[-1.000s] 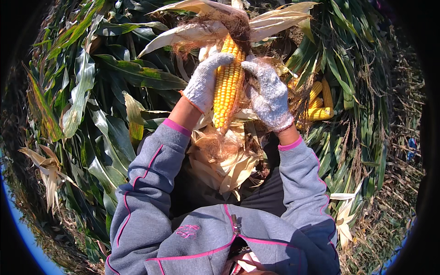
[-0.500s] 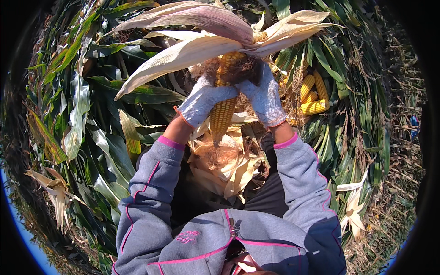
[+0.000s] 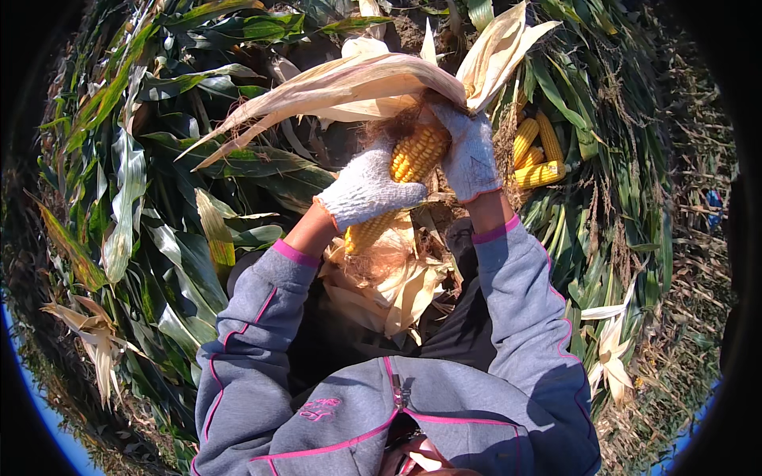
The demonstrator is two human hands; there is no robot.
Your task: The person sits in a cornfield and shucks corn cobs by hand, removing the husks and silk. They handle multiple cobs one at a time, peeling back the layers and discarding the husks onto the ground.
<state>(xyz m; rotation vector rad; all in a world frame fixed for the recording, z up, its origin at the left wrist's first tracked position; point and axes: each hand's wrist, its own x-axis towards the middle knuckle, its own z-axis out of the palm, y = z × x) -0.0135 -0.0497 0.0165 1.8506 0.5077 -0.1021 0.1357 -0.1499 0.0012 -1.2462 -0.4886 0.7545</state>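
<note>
A yellow corn cob (image 3: 416, 155) lies tilted between my two gloved hands, its kernels bared. Around its middle wraps my left hand (image 3: 373, 184), in a white knit glove, thumb across the kernels. Higher up, my right hand (image 3: 468, 152) is closed at the cob's far end, where the peeled-back husk (image 3: 357, 83) and brown silk meet. Long pale husk leaves stick out to the left and upper right of that grip. The right fingertips are partly hidden behind the cob and husk.
Dry husks (image 3: 389, 289) are heaped between my legs. Several husked cobs (image 3: 540, 155) lie in a pile to the right. Green corn stalks and leaves (image 3: 182, 262) surround me, and loose dry husks (image 3: 611, 353) lie at lower right.
The cob has tipped, its lower end swinging left and its husk end right. My right hand has shifted up to the husk base, and the husk leaves have bunched closer together.
</note>
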